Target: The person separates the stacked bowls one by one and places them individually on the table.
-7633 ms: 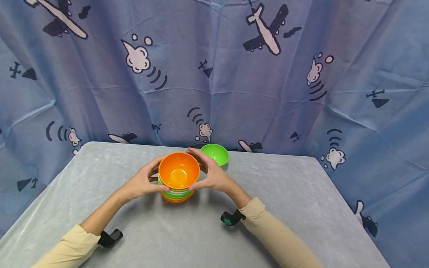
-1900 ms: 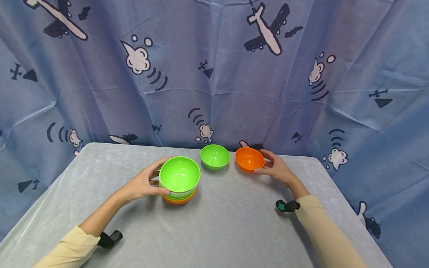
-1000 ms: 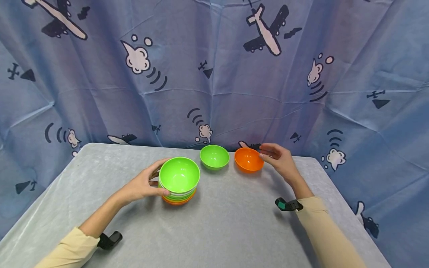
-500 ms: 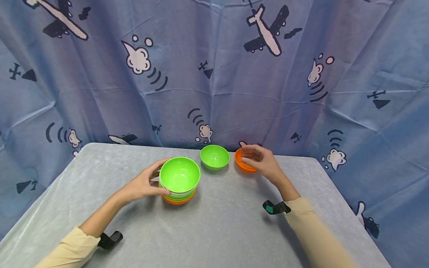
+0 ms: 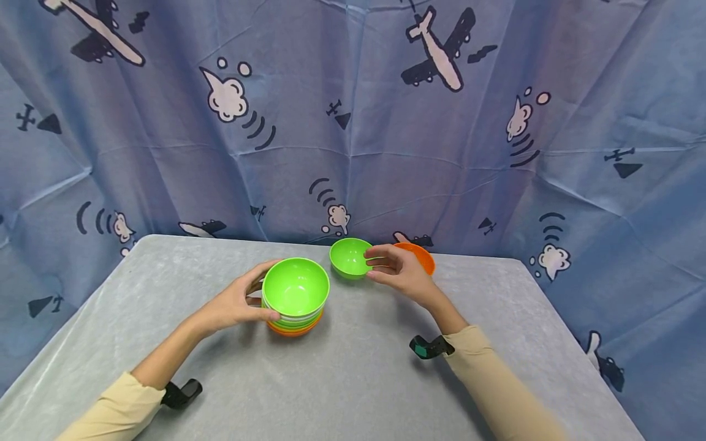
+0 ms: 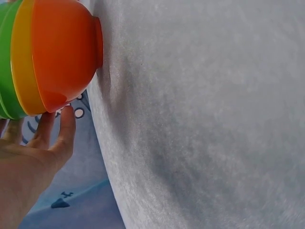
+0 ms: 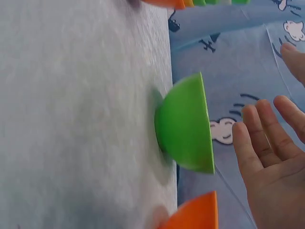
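Note:
A stack of nested bowls (image 5: pixel 296 293) stands left of the table's middle, a green bowl on top and orange at the bottom. My left hand (image 5: pixel 242 297) grips the stack from the left, thumb in front and fingers behind. In the left wrist view, fingers (image 6: pixel 66 129) touch the side of the stack (image 6: pixel 66 52). My right hand (image 5: pixel 402 272) is in the air with nothing in it, fingers apart. It hovers above and in front of the gap between a single green bowl (image 5: pixel 349 258) and an orange bowl (image 5: pixel 423 257), partly hiding both. The right wrist view shows the green bowl (image 7: pixel 185 124) untouched.
The grey cloth-covered table (image 5: pixel 353 380) ends at a far edge just behind the two single bowls. Behind it hangs a blue curtain (image 5: pixel 298 122) printed with planes and clouds. Each wrist wears a black camera band.
The orange bowl from the stack's top now stands at the back, right of the single green bowl. My right hand has released it and moved left through the air. The left hand stays on the stack.

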Demonstrator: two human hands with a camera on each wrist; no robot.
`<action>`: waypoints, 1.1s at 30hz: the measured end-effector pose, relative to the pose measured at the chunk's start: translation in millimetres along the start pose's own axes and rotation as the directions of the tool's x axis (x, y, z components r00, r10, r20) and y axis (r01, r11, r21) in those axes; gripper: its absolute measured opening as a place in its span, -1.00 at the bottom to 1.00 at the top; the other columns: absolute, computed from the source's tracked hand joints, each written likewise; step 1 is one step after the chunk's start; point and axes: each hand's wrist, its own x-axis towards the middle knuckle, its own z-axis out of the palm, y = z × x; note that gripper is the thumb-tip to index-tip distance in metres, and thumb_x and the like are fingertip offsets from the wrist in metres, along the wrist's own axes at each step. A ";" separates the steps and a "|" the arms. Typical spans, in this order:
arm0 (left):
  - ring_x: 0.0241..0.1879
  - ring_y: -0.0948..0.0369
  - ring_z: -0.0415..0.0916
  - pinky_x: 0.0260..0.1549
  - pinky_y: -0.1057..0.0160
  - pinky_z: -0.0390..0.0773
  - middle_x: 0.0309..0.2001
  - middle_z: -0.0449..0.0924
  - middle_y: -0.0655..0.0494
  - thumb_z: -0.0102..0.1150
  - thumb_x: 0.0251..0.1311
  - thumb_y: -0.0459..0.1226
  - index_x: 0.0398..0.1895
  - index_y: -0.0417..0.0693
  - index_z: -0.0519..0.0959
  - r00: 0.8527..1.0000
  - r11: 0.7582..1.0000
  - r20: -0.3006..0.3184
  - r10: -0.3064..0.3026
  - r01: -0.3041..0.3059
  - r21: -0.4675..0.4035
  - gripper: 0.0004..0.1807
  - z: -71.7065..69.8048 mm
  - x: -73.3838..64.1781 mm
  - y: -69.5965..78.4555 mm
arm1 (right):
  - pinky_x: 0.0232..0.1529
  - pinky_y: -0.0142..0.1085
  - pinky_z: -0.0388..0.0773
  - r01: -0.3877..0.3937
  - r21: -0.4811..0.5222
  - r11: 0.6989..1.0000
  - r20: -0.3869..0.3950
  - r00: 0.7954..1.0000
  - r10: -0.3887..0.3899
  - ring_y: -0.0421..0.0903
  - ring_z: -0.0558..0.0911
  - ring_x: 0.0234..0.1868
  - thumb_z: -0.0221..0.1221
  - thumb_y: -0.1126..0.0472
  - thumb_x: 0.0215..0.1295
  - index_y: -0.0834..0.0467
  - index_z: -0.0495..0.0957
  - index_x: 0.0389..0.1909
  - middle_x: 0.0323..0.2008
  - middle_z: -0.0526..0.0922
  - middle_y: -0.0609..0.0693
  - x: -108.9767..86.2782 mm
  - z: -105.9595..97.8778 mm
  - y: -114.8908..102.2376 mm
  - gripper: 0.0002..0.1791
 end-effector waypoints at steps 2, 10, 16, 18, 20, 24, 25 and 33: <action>0.36 -0.15 0.28 0.14 -0.10 0.49 0.47 0.20 -0.05 0.53 0.10 -0.33 0.58 0.05 0.16 1.000 1.000 0.000 0.001 -0.001 0.001 0.01 0.0 0.1 -0.2 | 0.17 -0.02 0.52 -0.009 0.019 1.000 0.011 1.000 0.009 0.28 0.56 0.17 0.34 0.47 0.27 0.41 0.49 0.21 0.17 0.52 0.37 1.8 5.9 -1.6 -0.51; 0.36 -0.15 0.27 0.13 -0.11 0.49 0.47 0.20 -0.06 0.53 0.09 -0.33 0.59 0.03 0.15 1.000 1.000 0.003 0.001 -0.001 -0.002 0.02 0.0 0.1 -0.3 | 0.25 0.01 0.44 -0.006 0.053 0.999 0.096 0.995 0.001 0.29 0.48 0.26 0.42 0.42 0.21 0.41 0.34 0.37 0.32 0.41 0.35 8.5 28.9 -2.5 -0.27; 0.36 -0.15 0.27 0.13 -0.11 0.50 0.47 0.21 -0.06 0.53 0.09 -0.33 0.58 0.04 0.16 1.000 1.000 0.002 0.001 -0.001 -0.005 0.01 -0.2 -0.1 -0.4 | 0.33 0.09 0.32 0.008 0.119 0.993 0.191 0.981 -0.031 0.36 0.34 0.36 0.49 0.36 0.15 0.30 0.20 0.50 0.42 0.30 0.30 15.8 47.7 -2.5 -0.06; 0.36 -0.15 0.27 0.13 -0.11 0.50 0.47 0.21 -0.06 0.53 0.09 -0.32 0.58 0.05 0.17 1.000 1.000 0.005 0.001 -0.001 -0.006 0.01 0.0 0.1 -0.6 | 0.33 0.09 0.31 0.013 0.123 0.992 0.206 0.978 -0.038 0.33 0.33 0.38 0.51 0.34 0.12 0.24 0.21 0.51 0.42 0.31 0.24 17.7 53.7 -3.4 -0.03; 0.36 -0.14 0.27 0.13 -0.11 0.50 0.47 0.21 -0.05 0.53 0.10 -0.32 0.58 0.06 0.17 1.000 1.000 0.007 0.001 -0.001 -0.008 0.00 0.3 0.4 -0.9 | 0.33 0.06 0.33 0.020 0.120 0.993 0.216 0.975 -0.046 0.27 0.36 0.38 0.53 0.32 0.09 0.20 0.21 0.52 0.42 0.33 0.18 19.2 59.1 -4.9 0.00; 0.36 -0.13 0.28 0.12 -0.12 0.50 0.47 0.21 -0.04 0.53 0.10 -0.32 0.58 0.05 0.17 1.000 1.000 0.009 0.006 -0.006 -0.012 0.00 0.8 0.7 0.0 | 0.33 -0.04 0.35 0.028 0.118 0.993 0.235 0.970 -0.055 0.11 0.37 0.39 0.57 0.22 0.05 0.12 0.18 0.55 0.45 0.30 0.12 22.4 69.0 -7.5 0.07; 0.35 -0.13 0.28 0.12 -0.12 0.50 0.47 0.21 -0.03 0.52 0.11 -0.32 0.58 0.05 0.17 1.000 1.000 0.009 0.007 -0.007 -0.012 0.00 0.8 0.7 0.1 | 0.33 -0.07 0.35 0.029 0.115 0.993 0.240 0.969 -0.056 0.08 0.36 0.40 0.58 0.18 0.04 0.11 0.17 0.55 0.46 0.28 0.10 23.2 71.4 -7.8 0.09; 0.36 -0.14 0.27 0.13 -0.14 0.49 0.48 0.20 -0.04 0.50 0.14 -0.32 0.59 0.03 0.15 1.000 1.000 0.014 0.008 -0.008 -0.005 -0.01 0.5 -0.5 0.1 | 0.30 -0.10 0.41 0.053 0.076 0.996 0.282 0.957 -0.072 -0.02 0.41 0.34 0.62 -0.01 -0.04 0.09 0.12 0.58 0.43 0.31 0.01 31.3 88.4 -10.0 0.20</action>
